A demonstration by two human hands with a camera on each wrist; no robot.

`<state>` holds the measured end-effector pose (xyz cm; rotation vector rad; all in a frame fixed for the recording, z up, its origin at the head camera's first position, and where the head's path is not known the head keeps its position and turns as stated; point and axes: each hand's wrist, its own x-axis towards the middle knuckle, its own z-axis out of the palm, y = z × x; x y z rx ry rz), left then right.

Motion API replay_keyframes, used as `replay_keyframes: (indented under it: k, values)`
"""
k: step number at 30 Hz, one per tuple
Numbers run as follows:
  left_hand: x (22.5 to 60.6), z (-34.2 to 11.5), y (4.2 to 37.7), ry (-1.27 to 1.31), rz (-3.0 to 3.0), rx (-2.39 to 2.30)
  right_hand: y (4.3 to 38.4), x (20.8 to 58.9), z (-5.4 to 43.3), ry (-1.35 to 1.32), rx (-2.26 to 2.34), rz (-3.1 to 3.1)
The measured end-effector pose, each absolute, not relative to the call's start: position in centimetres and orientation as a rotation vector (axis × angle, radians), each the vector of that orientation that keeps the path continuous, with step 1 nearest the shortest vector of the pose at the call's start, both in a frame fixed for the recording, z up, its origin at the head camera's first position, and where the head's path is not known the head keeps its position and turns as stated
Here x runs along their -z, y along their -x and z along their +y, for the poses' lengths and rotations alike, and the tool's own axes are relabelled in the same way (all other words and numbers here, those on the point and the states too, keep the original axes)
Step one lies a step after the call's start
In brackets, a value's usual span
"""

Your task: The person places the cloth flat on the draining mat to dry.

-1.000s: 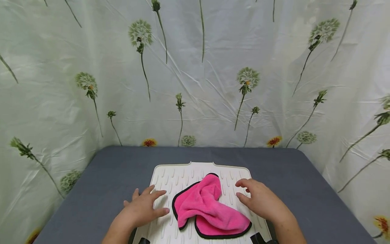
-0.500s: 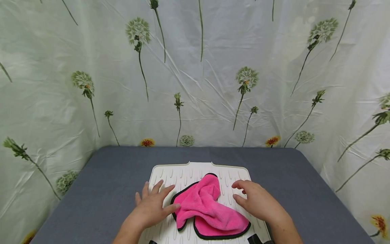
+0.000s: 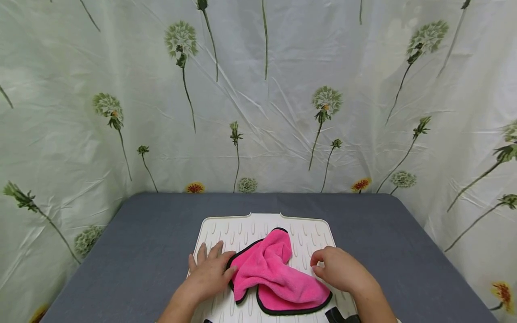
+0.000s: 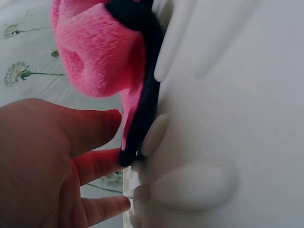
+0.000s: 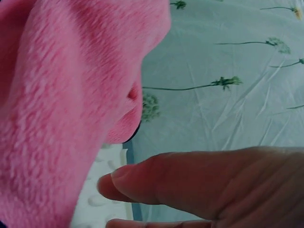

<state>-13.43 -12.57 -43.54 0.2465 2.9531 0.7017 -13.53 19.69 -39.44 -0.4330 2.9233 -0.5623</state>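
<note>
A crumpled pink towel (image 3: 278, 278) with black edging lies on a white ribbed board (image 3: 226, 229). At the towel's left edge is my left hand (image 3: 210, 273), its fingers spread. In the left wrist view the thumb (image 4: 102, 126) comes close to the pink fabric, and another fingertip meets the black trim near the board. My right hand (image 3: 341, 271) hovers just right of the towel with loosely bent fingers. Its thumb (image 5: 156, 175) and index fingertip sit close together in the right wrist view, apart from the towel and with nothing between them.
The board rests on a table with a dark grey cover (image 3: 161, 233). A pale curtain (image 3: 258, 103) printed with dandelions hangs behind it and at both sides. A small black object (image 3: 337, 315) shows near my right wrist.
My left hand has moved right and lowered to the towel's left edge. The right thumb and index finger have drawn closer together. The towel looks unmoved.
</note>
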Motion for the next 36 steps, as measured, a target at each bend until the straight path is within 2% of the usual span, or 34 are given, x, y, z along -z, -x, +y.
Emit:
replay_keyframes:
  k: [10, 36]
  values:
    - [44.3, -12.0, 13.9, -0.312, 3.087, -0.762, 13.5, 40.6, 19.1, 0.443, 0.614, 2.905]
    - [44.4, -11.8, 13.8, -0.305, 3.117, -0.763, 12.9, 42.5, 16.7, 0.836, 0.315, 3.133]
